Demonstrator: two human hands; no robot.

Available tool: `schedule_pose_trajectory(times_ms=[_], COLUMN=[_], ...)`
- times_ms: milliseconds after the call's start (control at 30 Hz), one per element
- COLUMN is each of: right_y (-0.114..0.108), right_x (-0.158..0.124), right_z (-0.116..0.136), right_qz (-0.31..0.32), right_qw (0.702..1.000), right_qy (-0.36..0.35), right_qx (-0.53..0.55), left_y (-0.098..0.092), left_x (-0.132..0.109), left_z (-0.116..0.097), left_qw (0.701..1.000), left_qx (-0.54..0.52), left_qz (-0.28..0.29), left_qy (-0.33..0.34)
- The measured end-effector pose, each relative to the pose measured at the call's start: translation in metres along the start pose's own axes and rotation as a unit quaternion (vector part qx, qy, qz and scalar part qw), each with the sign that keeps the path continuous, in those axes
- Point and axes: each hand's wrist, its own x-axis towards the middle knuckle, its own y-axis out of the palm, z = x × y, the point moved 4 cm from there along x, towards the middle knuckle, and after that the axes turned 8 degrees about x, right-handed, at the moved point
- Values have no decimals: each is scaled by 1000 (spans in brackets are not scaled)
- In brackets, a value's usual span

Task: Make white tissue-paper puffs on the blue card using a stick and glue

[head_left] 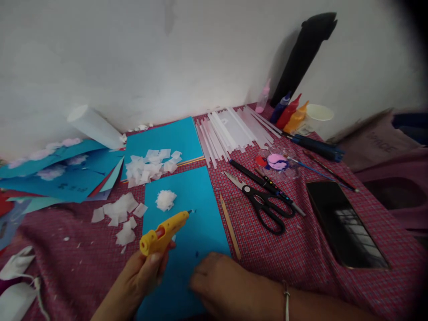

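Observation:
My left hand [142, 276] grips a yellow glue gun [163, 232], its nozzle pointing up and right over a blue paper sheet [200, 209]. A small crumpled white tissue ball [165, 199] sits on that sheet just beyond the nozzle. My right hand [222, 281], with a bracelet at the wrist, rests knuckles-up on the sheet's lower right part, fingers curled under; what is beneath them is hidden.
Loose white tissue squares [122, 214] lie left of the sheet and on a second blue sheet [160, 138]. Black scissors [264, 203], a wooden stick [230, 225], pens, a paint palette [277, 161], white strips [230, 129], glue bottles [287, 113] and a phone [346, 225] lie right.

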Motion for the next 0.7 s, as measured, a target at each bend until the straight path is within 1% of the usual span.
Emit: schedule_pose_trajectory(times_ms=[167,267,367,467,533,633,700], right_y=[2,1,-1,-3,-4,-2,-1], right_x=[0,-1,-1,-2,-2,-2,-2], right_z=[-1,0,1,2,2,1,1], right_qz=[8,5,1,-2,-2,0,1], right_qw=[1000,1000,1000,1000,1000,1000,1000], right_qy=[8,9,7,3,4,6,7], right_qx=[14,17,9,10,12,18,21], left_y=[3,4,6,5,3,2,1], left_x=[-4,-3,0,2,2,1,0], left_z=[-5,0,12,19,18,11,7], left_qw=[998,998,998,999,999,997,996], left_qx=[-10,-2,7,8,21,58,73], left_qz=[58,66,63,37,28,26,13], left_qy=[-2,-3,-3,-6,5,35,45])
